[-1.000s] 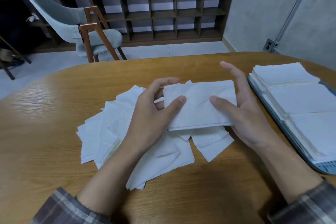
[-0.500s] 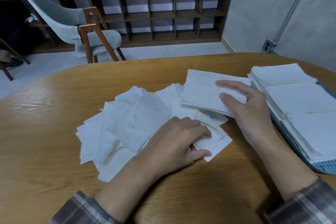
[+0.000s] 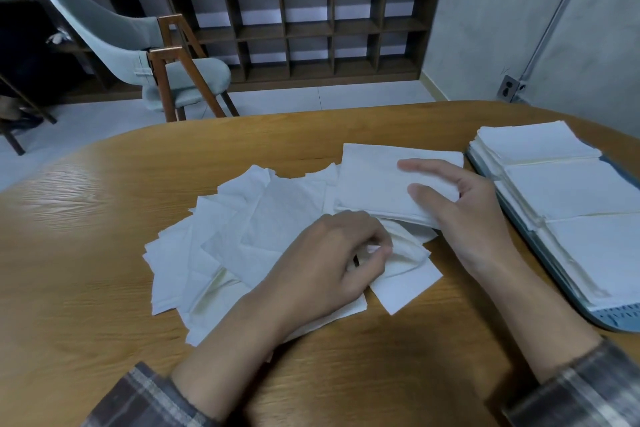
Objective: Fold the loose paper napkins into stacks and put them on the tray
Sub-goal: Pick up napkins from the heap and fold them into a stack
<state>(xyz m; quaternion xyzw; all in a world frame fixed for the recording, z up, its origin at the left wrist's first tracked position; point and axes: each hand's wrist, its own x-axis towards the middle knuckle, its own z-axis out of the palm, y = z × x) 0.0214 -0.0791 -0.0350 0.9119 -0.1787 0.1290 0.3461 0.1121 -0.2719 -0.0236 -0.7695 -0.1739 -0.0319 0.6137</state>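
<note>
A heap of loose white paper napkins (image 3: 242, 239) lies spread over the middle of the wooden table (image 3: 104, 253). My right hand (image 3: 464, 215) holds a folded stack of napkins (image 3: 377, 180) just above the heap's right side, fingers on top and thumb at its near edge. My left hand (image 3: 332, 263) rests on the heap with curled fingers pinching a loose napkin (image 3: 405, 274) at the heap's near right. A blue-grey tray (image 3: 620, 317) at the right edge carries three stacks of folded napkins (image 3: 571, 187).
A grey upholstered chair with wooden legs (image 3: 162, 62) stands beyond the table's far left edge. A dark shelf unit (image 3: 311, 28) with potted plants lines the back wall. The table's curved far rim runs close behind the heap.
My left hand let go of the folded stack and dropped onto the heap, where it pinches a loose napkin. My right hand carried the stack to the right, toward the tray.
</note>
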